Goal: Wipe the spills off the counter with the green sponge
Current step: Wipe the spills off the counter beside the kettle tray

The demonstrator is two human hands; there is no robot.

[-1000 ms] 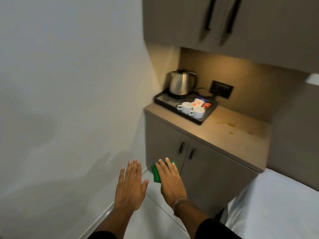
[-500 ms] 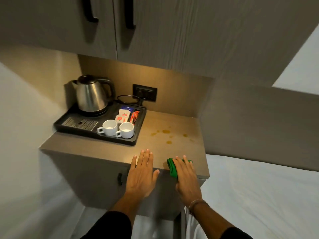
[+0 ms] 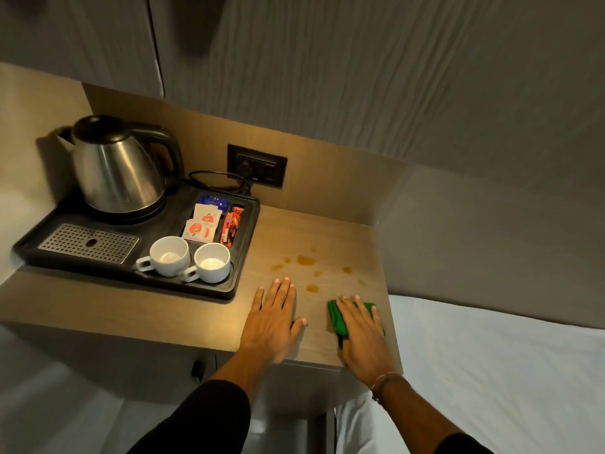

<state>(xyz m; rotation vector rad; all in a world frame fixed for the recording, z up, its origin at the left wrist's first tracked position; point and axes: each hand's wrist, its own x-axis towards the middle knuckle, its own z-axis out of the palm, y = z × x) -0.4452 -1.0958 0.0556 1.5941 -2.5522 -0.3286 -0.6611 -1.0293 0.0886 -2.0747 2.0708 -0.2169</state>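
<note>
Several amber spills [image 3: 306, 260] dot the wooden counter [image 3: 131, 312] right of the tray. The green sponge [image 3: 337, 317] lies near the counter's front right corner, pressed under my right hand [image 3: 361, 335], whose fingers cover most of it. Just beyond my fingertips lies the nearest spill [image 3: 312, 288]. My left hand [image 3: 273, 319] lies flat on the counter, fingers spread, holding nothing, a little left of the sponge.
A black tray [image 3: 39, 260] at the left carries a steel kettle [image 3: 114, 165], two white cups [image 3: 170, 255], sachets [image 3: 201, 224]. A wall socket [image 3: 257, 165] with a cord sits behind. Cupboards hang overhead. A white bed [image 3: 491, 371] borders the counter's right edge.
The view has swung from beside the cabinet to right over the counter. Both hands have come forward onto the counter top, the right one carrying the sponge toward the spills.
</note>
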